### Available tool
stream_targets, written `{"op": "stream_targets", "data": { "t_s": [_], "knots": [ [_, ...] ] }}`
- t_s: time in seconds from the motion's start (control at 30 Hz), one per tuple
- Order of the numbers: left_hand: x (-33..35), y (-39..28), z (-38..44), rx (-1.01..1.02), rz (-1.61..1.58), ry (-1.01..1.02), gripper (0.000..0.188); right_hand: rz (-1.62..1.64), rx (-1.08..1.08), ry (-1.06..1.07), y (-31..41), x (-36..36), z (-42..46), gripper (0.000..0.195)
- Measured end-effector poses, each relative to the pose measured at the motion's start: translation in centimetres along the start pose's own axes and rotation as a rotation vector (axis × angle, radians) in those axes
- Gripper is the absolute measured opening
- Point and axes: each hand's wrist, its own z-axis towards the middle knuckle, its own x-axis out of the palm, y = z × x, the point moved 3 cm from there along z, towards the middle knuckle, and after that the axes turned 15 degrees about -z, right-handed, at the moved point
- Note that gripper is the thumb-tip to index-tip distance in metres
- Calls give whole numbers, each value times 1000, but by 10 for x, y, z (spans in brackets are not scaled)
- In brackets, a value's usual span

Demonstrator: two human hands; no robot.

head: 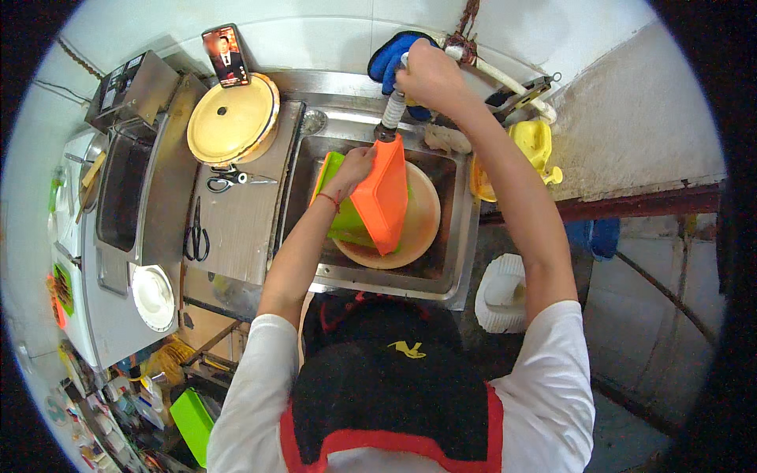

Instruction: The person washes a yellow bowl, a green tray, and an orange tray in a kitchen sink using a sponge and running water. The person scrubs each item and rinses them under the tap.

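Note:
My left hand (353, 167) holds the rim of an orange plastic tray (390, 201), which is tilted over the sink. Behind it, a green plastic tray (346, 222) leans in a round beige basin (423, 207). The basin sits inside a stainless steel sink (461, 248). At the wall, my right hand (429, 74) grips the top of the tap, partly hiding it. The tap's white corrugated hose (392, 111) hangs down to a dark nozzle (385, 133), just above the orange tray's upper edge. Any water flow is too unclear to tell.
Scissors (236, 178) and black-handled shears (196, 236) lie on the board (236, 230) left of the sink. Beyond them, a smartphone (227, 56) leans on a yellow-lidded pot (233, 121). Blue gloves (387, 59) hang behind the tap. Yellow plastic containers (529, 142) stand right of the sink.

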Motion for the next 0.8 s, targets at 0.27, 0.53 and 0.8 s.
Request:
{"op": "stream_targets", "data": {
  "t_s": [0.27,0.53,0.8],
  "knots": [
    [0,4,19,-151,-93,112,34,83,-189,-9,-19,2,-14,30],
    [-13,-5,19,-128,204,-63,28,1184,392,-294,-46,97,-81,40],
    [-28,19,6,18,386,-178,38,749,414,-258,76,208,-169,33]
  ]
}}
